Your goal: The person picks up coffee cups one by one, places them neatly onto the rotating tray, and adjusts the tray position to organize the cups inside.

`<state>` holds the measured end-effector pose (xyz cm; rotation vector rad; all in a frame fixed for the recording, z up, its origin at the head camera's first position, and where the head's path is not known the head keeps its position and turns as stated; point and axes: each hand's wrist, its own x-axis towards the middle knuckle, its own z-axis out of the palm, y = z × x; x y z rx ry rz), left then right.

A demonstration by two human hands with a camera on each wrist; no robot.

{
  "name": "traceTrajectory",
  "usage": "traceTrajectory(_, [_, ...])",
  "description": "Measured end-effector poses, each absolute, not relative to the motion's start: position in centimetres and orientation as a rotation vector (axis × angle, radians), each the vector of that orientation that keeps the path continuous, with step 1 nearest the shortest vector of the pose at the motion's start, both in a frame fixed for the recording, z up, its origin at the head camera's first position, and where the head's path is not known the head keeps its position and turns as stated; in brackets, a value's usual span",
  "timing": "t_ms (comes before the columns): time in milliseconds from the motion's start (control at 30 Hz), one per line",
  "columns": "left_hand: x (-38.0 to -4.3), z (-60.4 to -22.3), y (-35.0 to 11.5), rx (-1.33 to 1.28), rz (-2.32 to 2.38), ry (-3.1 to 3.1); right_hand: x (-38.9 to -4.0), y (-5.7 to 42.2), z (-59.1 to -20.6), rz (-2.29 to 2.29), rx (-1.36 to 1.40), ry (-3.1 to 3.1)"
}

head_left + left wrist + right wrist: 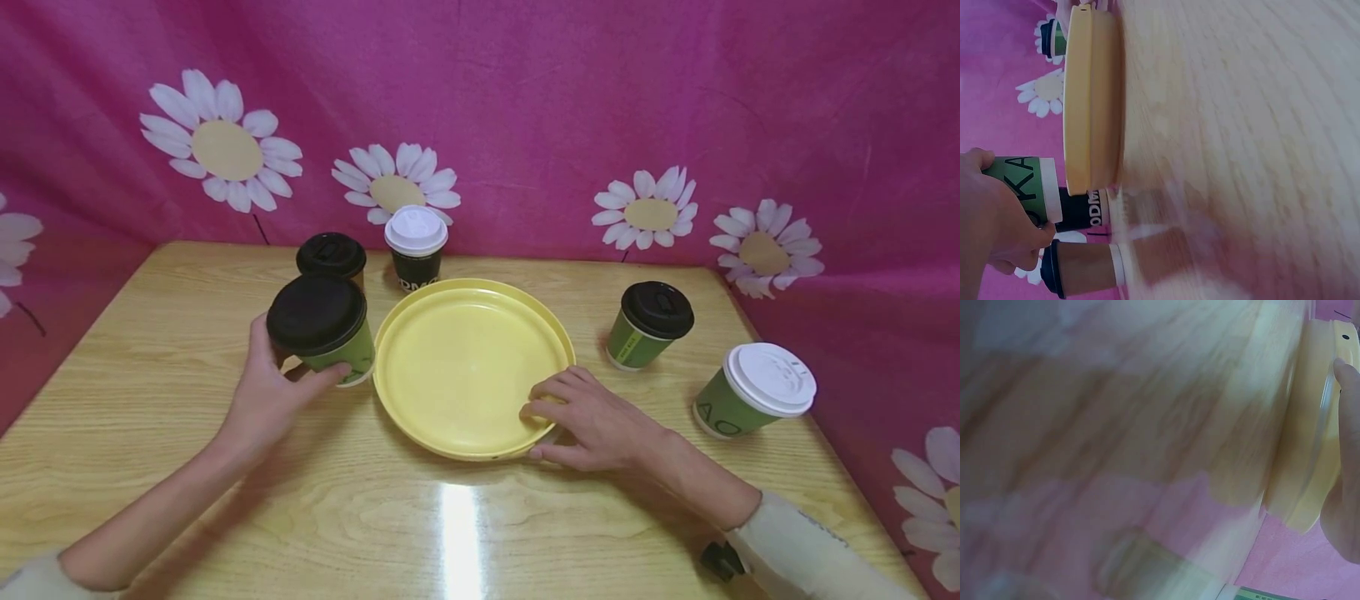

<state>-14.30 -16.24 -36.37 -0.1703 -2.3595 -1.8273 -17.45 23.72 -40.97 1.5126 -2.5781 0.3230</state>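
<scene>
One green cup (324, 330) sits clasped in the left grip (268, 390), beside the yellow tray (465, 375) the right grip (588, 419) pinches.

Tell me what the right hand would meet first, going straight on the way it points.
The yellow tray, which the right hand grips; past it, probably the green cup in the left hand, though depth is unclear.

1. I see the left arm (161, 504) stretched forward, its left hand (266, 387) curled in a grip.
2. I see the right arm (701, 475) reaching inward, the right hand (592, 421) bent, thumb (562, 455) below its fingers (553, 408).
</scene>
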Motion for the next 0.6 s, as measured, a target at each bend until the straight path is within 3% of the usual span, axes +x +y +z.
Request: traceTrajectory(600, [-14.5, -35.8, -14.1, -0.239, -1.968, -2.297, -17.3, 23.6, -40.9, 0.323, 1.498, -2.614])
